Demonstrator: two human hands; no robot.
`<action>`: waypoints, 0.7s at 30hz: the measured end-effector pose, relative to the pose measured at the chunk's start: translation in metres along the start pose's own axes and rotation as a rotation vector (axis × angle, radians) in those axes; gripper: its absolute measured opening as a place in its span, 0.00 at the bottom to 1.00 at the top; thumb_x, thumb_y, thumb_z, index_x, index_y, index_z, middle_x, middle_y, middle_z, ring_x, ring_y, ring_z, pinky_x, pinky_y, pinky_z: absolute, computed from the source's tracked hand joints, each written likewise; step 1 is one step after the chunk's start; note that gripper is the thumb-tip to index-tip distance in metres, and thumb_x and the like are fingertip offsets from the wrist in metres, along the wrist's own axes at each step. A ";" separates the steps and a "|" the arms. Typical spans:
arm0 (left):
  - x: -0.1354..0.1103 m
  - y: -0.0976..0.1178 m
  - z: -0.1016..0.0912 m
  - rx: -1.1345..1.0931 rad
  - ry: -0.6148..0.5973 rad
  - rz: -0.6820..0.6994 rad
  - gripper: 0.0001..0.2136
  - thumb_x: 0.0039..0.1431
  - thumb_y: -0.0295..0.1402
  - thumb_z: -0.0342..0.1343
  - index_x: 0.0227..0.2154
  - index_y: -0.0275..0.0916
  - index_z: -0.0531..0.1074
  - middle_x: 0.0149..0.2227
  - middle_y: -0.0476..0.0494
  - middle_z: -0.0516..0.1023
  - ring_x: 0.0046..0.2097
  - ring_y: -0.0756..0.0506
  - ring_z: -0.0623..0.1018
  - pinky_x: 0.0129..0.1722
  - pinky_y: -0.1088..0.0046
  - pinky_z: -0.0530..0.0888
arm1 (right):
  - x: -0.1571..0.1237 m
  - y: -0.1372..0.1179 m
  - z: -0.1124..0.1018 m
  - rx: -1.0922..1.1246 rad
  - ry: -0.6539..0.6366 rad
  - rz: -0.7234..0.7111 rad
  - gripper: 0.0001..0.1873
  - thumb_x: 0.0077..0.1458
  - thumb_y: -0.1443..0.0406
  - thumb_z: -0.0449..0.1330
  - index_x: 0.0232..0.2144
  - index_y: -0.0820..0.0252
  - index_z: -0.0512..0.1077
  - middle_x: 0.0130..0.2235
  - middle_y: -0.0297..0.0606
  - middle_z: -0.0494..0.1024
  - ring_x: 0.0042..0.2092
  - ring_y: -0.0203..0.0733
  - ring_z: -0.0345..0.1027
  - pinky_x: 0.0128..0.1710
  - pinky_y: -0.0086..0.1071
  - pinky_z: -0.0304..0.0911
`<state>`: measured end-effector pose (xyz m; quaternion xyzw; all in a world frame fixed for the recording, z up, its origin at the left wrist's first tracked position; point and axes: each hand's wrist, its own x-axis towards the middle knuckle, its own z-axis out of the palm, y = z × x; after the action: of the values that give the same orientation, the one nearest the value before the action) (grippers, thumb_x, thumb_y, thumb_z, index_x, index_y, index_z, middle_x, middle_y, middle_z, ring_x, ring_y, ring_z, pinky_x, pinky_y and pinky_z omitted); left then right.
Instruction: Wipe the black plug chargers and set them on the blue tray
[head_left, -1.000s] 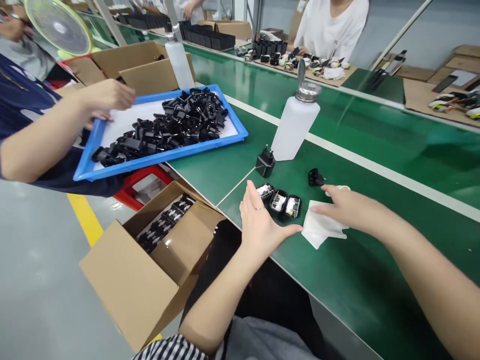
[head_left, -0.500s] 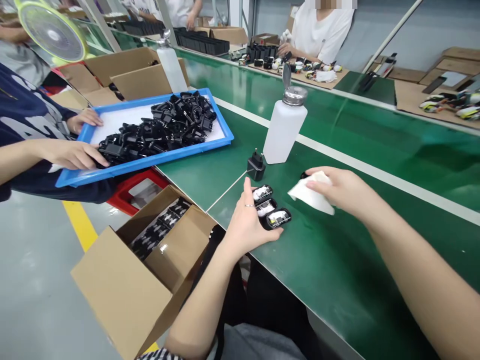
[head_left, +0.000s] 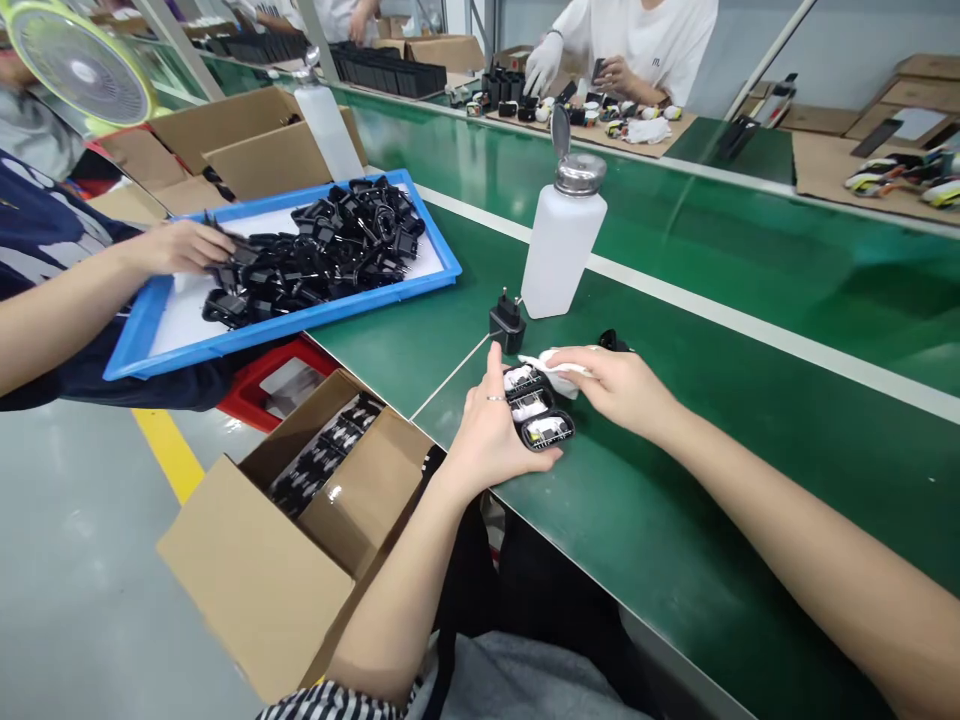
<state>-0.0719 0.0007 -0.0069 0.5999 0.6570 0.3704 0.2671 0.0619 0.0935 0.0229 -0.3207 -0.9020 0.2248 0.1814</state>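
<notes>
Three open black oval casings (head_left: 547, 430) with white parts and small electronics inside stand in a close row on the green table. My left hand (head_left: 487, 425) grips the row from the left, fingers at the far end and thumb at the near end. A folded white cloth (head_left: 555, 378) is pinched in my right hand (head_left: 619, 390), pressed against the far end of the row. A small black piece (head_left: 613, 341) lies just beyond my right hand. A black plug adapter (head_left: 507, 322) stands pins up past my left fingertips.
A white pump bottle (head_left: 562, 250) with its lid raised stands behind the adapter. To the left, a co-worker's hand (head_left: 184, 247) is at a blue tray (head_left: 360, 297) of black adapters. Below sits an open carton (head_left: 262, 570). Another person works across the green table (head_left: 720, 400).
My right hand has moved left with the cloth, bringing it to the casings. My left hand stays around them. The co-worker's hand has shifted over the tray.
</notes>
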 end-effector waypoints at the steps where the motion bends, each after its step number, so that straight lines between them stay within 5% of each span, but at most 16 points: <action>1: 0.000 0.000 0.000 0.007 0.001 0.012 0.53 0.30 0.36 0.59 0.52 0.41 0.22 0.48 0.39 0.56 0.49 0.39 0.59 0.45 0.61 0.56 | -0.004 0.000 -0.004 -0.015 0.005 0.048 0.13 0.50 0.65 0.46 0.34 0.55 0.68 0.38 0.32 0.72 0.39 0.39 0.64 0.38 0.32 0.58; 4: 0.000 0.000 0.000 0.021 -0.001 0.027 0.52 0.30 0.36 0.58 0.51 0.41 0.22 0.48 0.40 0.56 0.49 0.40 0.58 0.46 0.61 0.55 | -0.018 -0.008 -0.003 -0.008 0.095 0.122 0.13 0.50 0.66 0.45 0.35 0.54 0.67 0.38 0.32 0.71 0.38 0.39 0.65 0.37 0.32 0.59; 9: 0.001 -0.002 0.000 0.013 -0.012 0.048 0.52 0.30 0.36 0.58 0.52 0.40 0.23 0.48 0.40 0.57 0.49 0.40 0.59 0.46 0.62 0.56 | -0.045 -0.011 0.018 0.015 0.062 -0.171 0.16 0.49 0.70 0.43 0.33 0.55 0.68 0.43 0.35 0.69 0.46 0.39 0.58 0.44 0.36 0.55; 16: 0.000 -0.002 0.000 0.021 0.013 0.037 0.52 0.29 0.36 0.58 0.52 0.40 0.25 0.47 0.41 0.58 0.49 0.40 0.59 0.46 0.64 0.56 | -0.038 0.004 -0.011 0.029 0.090 0.322 0.13 0.49 0.65 0.45 0.33 0.57 0.68 0.36 0.36 0.72 0.36 0.41 0.65 0.34 0.33 0.59; 21: -0.001 -0.001 -0.001 0.005 0.005 -0.008 0.53 0.29 0.37 0.58 0.52 0.40 0.22 0.48 0.40 0.56 0.49 0.39 0.59 0.45 0.63 0.57 | 0.002 -0.015 -0.006 0.090 0.214 0.282 0.12 0.49 0.64 0.46 0.32 0.57 0.68 0.35 0.34 0.72 0.36 0.40 0.64 0.35 0.31 0.58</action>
<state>-0.0729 -0.0004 -0.0077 0.5970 0.6610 0.3692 0.2653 0.0560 0.0865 0.0360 -0.4575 -0.8127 0.2529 0.2572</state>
